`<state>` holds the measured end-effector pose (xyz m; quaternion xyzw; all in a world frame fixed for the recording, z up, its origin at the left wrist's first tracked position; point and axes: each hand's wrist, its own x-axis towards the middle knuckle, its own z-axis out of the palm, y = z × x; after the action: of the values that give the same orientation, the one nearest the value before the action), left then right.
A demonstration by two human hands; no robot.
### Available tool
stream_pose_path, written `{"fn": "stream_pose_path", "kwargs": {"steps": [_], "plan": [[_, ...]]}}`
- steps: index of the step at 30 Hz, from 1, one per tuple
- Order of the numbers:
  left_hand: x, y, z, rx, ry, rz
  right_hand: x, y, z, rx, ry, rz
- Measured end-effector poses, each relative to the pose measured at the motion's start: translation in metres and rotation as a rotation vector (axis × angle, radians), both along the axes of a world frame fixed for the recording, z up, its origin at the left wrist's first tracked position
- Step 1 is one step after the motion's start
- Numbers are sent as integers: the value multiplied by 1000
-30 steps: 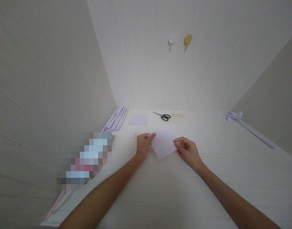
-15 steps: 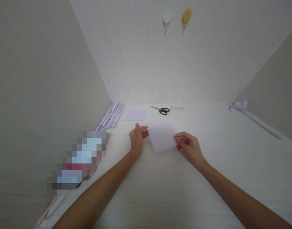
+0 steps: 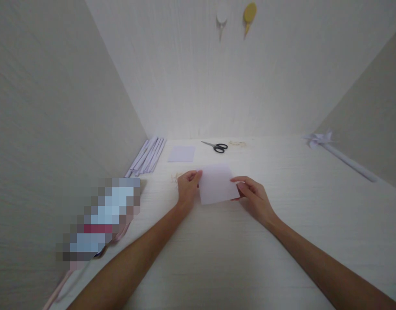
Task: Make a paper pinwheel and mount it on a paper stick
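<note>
A white square sheet of paper is held slightly above the table between both hands. My left hand pinches its left edge, thumb on top and the other fingers curled behind. At the right edge, my right hand has the sheet between its fingers, the index fingertip near the upper right side and other fingertips partly hidden underneath. Beyond the left hand lies a flat stack or sheet of square white paper. Black-handled scissors rest behind the held sheet, blades pointing left.
Rolled paper sticks are piled at the back left. A paper pinwheel on a rolled stick lies at the right. A blurred-out object stands along the left wall. White and yellow hooks hang on the back wall.
My left hand has closed its thumb onto the sheet's left edge. The sheet has turned a little, and my right hand's fingers have shifted along its right side. The view has tilted slightly.
</note>
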<state>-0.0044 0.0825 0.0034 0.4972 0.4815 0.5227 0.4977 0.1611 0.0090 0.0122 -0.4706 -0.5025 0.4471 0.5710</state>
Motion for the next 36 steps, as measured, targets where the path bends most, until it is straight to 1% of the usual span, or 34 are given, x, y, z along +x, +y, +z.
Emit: {"fn": "stream_pose_path", "kwargs": {"steps": [2,4,6,10,15,17,19,21,23,25,27,30,33,36], "plan": [[1,-1,1,5,27,-20,1,1,-1,21,-10,23],[2,-4,1,16,50,-53,3,3,-3,-4,-21,87],[3,-6,1,26,73,-104,5,6,-4,-36,-36,163],[3,-10,2,58,163,-222,13,10,-2,-1,-95,266],[4,-14,6,103,262,-288,26,12,4,-88,-40,453],[5,-15,8,105,276,-316,29,11,5,-109,-38,485],[6,-15,9,104,287,-336,29,10,5,-119,-42,486],[6,-14,9,102,297,-333,28,10,5,-116,-48,458],[6,-13,9,96,285,-298,25,10,4,-113,-58,390],[6,-12,8,76,230,-265,22,11,3,-124,-54,265],[5,-11,9,51,128,-247,19,13,1,-148,-12,111],[6,-13,11,31,-39,-296,17,14,-2,-186,103,-79],[8,-16,14,50,-87,-377,17,15,-2,-205,194,-149],[9,-18,15,56,-48,-391,16,15,-1,-192,218,-146]]}}
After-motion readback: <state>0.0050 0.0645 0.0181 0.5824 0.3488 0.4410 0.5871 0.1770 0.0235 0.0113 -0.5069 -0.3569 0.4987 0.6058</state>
